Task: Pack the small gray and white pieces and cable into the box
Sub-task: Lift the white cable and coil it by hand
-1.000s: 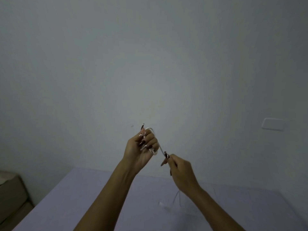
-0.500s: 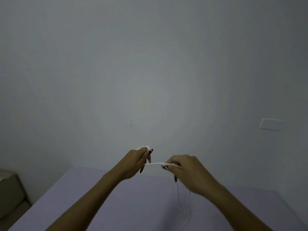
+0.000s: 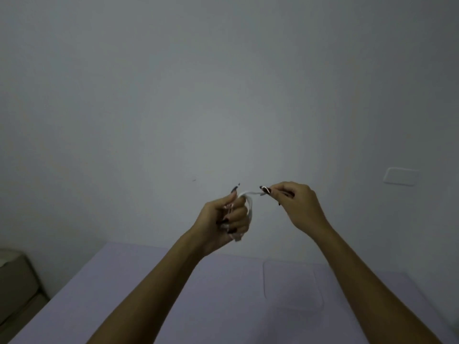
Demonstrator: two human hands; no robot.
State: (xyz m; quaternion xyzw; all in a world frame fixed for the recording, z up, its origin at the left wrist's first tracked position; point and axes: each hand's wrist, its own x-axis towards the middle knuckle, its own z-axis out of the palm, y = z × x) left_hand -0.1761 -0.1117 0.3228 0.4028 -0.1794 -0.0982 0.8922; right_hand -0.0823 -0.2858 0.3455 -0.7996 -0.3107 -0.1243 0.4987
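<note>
- Both hands are sitting higher in the frame than half a second ago, and the cable's hanging slack is no longer showing.
- Left hand (image 3: 223,219), at center, is clenching white cable (image 3: 249,207) coils.
- Right hand (image 3: 295,204) is pinching the cable's end, just right of center.
- Lavender table (image 3: 124,294) is filling the lower frame.

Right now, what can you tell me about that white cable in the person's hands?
The white cable is thin, looks like smooth flexible plastic, and is held up in the air in front of the wall, well above the lilac surface. Most of it is wound in loops around the fingers of the left hand, which is curled closed on it. A short stretch runs across to the right hand, which pinches it between its fingertips. No loose tail is seen hanging down. Its plugs cannot be made out.
</note>
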